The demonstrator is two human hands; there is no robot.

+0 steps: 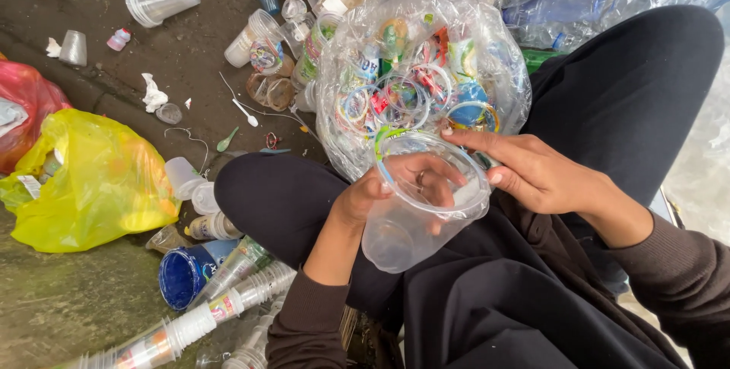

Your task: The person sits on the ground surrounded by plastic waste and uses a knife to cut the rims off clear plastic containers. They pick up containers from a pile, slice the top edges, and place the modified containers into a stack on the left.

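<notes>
Head view: left hand [380,190] blurs behind clear cup [422,201] — right hand [532,171] at rim

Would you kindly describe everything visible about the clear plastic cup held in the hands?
The clear plastic cup is thin, see-through and looks empty. It lies tilted over the person's lap, mouth up and away, base toward the body. A strip of green-edged seal clings to its rim. The left hand grips it, fingers showing through the wall; the right hand touches the rim.
</notes>
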